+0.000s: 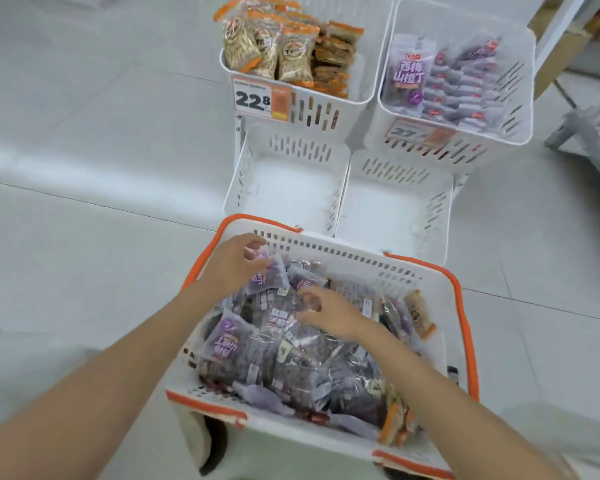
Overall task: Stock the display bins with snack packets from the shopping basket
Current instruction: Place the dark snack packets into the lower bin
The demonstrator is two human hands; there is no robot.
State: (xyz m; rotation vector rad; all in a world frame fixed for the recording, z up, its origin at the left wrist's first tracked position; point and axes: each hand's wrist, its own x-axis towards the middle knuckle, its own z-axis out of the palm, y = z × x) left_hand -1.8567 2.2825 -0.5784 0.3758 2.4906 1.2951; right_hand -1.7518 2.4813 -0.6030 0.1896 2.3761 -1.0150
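1. The shopping basket [326, 245] sits at 6 o'clock in the view. It is white with orange handles and heaped with purple packets [291, 362]. A few orange-edged packets [395, 420] lie along its 4 o'clock side.
2. The left hand [234, 266] is at the basket's 11 o'clock corner, with fingers and thumb curled round one purple packet [272, 277] that is tilted up from the heap.
3. The right hand [329, 311] hovers near the middle of the basket with fingers bent over the packets. I cannot tell whether it pinches one.
4. Of the display bins, the upper left bin [326, 112] at 12 o'clock holds beige snack packs [257, 46] and carries a price tag [260, 98]. The upper right bin [513, 109] at 1 o'clock holds a row of purple packs [409, 74] but has room at its right side.
5. The lower left bin [288, 188] and lower right bin [392, 213], just beyond the basket, hold nothing.
6. In my judgement the task is in its early part, since the basket is nearly full and two bins are unstocked.
7. Everything stands on a pale grey tiled floor [84, 168]. A shelving frame [555, 39] shows at 2 o'clock, blurred.
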